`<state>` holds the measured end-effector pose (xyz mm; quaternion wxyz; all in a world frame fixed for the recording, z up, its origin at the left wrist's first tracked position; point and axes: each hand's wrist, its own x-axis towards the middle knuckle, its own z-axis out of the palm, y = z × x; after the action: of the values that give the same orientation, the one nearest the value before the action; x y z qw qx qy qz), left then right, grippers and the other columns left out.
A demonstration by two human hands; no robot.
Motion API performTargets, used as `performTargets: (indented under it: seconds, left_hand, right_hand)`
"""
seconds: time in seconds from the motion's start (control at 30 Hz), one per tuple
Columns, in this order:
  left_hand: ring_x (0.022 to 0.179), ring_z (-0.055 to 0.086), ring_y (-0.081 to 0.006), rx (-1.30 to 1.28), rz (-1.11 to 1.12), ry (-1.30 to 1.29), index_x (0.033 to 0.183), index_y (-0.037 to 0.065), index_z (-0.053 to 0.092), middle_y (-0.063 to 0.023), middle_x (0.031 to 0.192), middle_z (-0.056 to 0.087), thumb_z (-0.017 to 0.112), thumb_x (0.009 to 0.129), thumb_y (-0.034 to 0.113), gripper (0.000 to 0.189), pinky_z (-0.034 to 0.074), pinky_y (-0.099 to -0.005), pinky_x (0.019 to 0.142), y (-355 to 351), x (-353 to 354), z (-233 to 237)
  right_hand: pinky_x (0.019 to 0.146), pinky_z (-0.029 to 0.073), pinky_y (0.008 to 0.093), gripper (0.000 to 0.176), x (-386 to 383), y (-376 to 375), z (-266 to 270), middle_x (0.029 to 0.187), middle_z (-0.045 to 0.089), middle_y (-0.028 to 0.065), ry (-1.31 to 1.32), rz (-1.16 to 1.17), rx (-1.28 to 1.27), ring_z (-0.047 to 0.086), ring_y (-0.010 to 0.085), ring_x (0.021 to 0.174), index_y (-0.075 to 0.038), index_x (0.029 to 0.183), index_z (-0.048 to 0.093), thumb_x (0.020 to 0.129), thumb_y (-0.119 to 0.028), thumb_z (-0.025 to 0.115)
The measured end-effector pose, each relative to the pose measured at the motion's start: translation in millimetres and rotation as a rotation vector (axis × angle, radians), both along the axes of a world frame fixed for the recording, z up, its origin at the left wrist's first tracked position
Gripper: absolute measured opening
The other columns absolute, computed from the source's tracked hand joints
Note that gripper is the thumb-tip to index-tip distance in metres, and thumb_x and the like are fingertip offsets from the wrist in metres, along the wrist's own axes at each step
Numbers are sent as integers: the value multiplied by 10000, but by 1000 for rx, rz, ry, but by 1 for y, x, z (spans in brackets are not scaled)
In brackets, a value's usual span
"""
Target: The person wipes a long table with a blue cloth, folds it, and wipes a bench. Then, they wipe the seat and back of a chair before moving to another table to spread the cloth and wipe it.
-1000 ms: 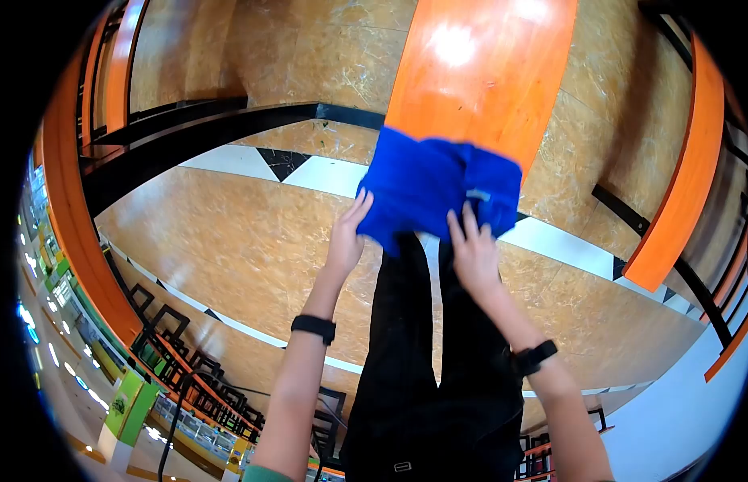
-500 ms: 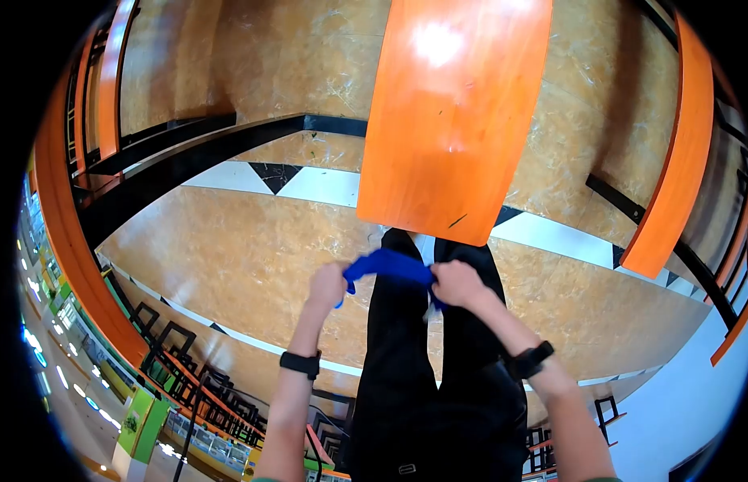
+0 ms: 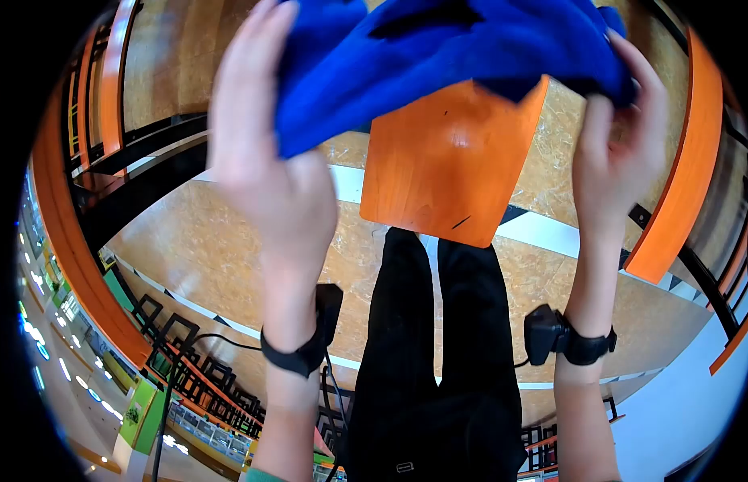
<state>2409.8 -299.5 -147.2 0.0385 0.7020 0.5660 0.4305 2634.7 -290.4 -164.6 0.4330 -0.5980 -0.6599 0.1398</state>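
Holding blue cloth [image 3: 454,52] – hands [image 3: 273,177] [image 3: 615,165] well apart

No text is legible, the small rectangular label [image 3: 404,467] on the black cloth trousers [image 3: 400,321] being too tiny.

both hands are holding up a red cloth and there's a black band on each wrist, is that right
Not quite: the cloth is blue, not red, as the head view shows. The left hand and right hand do hold it up, with a black band on each wrist.
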Motion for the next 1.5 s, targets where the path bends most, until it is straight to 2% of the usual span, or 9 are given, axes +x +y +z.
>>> performTargets:
  seconds: [0.1, 0.17, 0.23, 0.4, 0.8, 0.93, 1.1, 1.2, 1.5]
  left_hand:
    - [1200, 422, -343, -259, -155, 251, 1228, 83, 517, -142, 1312, 449, 408, 570, -210, 728, 347, -392, 1010, 3, 4, -56]
    - [1210, 407, -351, -461, -251, 303, 1278, 128, 462, -121, 1343, 417, 458, 620, -177, 726, 356, -414, 998, -12, 6, -113]
    - [1292, 309, -313, -641, -336, 529, 1304, 176, 436, -49, 1389, 367, 493, 733, -36, 611, 345, -493, 975, -46, 4, -170]
    - [1306, 275, -332, -624, -219, 648, 1269, 149, 461, -29, 1373, 382, 516, 772, 46, 510, 285, -554, 1001, -61, 28, -165]
    - [1267, 338, -361, -678, -518, 491, 1112, 66, 547, -77, 1274, 481, 515, 747, 28, 368, 275, -536, 1017, -126, 13, -163]
    - [1242, 372, -363, -738, -523, 427, 1034, 55, 567, -75, 1279, 484, 517, 747, 31, 292, 298, -524, 1006, -168, 8, -153]
    - [984, 580, -340, -988, -683, 698, 817, 63, 602, -125, 912, 641, 582, 677, 56, 141, 425, -458, 897, -216, -2, -132]
    - [805, 630, -313, -1538, -744, 686, 795, 70, 618, -130, 759, 636, 596, 656, 61, 142, 501, -415, 729, -225, -8, -117]
    - [701, 627, -341, -1348, -407, 478, 764, 28, 605, -195, 698, 614, 535, 685, 32, 106, 510, -430, 636, -192, -14, -103]
  right_hand:
    - [747, 495, 345, 497, -1, 19, -61, 1153, 569, 76, -297, 170, -2, 577, 272, 883, -121, 1184, 522, 715, 39, 515]
    - [731, 518, 350, 549, -8, 1, -128, 1265, 496, 32, -543, 286, -442, 556, 293, 874, -172, 1223, 503, 710, 21, 521]
    - [686, 528, 356, 536, -17, -20, -156, 1297, 460, 23, -658, 290, -455, 548, 291, 829, -190, 1222, 510, 719, -4, 528]
    - [552, 522, 328, 425, -23, -42, -162, 1223, 490, 38, -652, 266, -325, 546, 250, 752, -83, 1125, 557, 703, -37, 559]
    - [463, 485, 316, 325, -3, -195, -137, 1089, 511, 112, -617, 680, -572, 567, 248, 598, -12, 936, 560, 615, -37, 599]
    - [539, 499, 336, 326, 0, -211, -126, 1051, 532, 106, -577, 814, -797, 595, 261, 644, -35, 916, 552, 598, -58, 621]
    - [711, 517, 361, 275, -1, -219, -120, 918, 640, 120, -675, 1105, -1302, 636, 267, 838, -79, 896, 656, 644, -173, 599]
    - [755, 511, 374, 290, -3, -219, -108, 917, 658, 142, -582, 1014, -1538, 630, 287, 891, -109, 913, 682, 675, -211, 552]
    - [717, 505, 413, 233, 10, -167, -91, 807, 650, 157, -461, 762, -1331, 630, 327, 814, -106, 852, 654, 680, -179, 515]
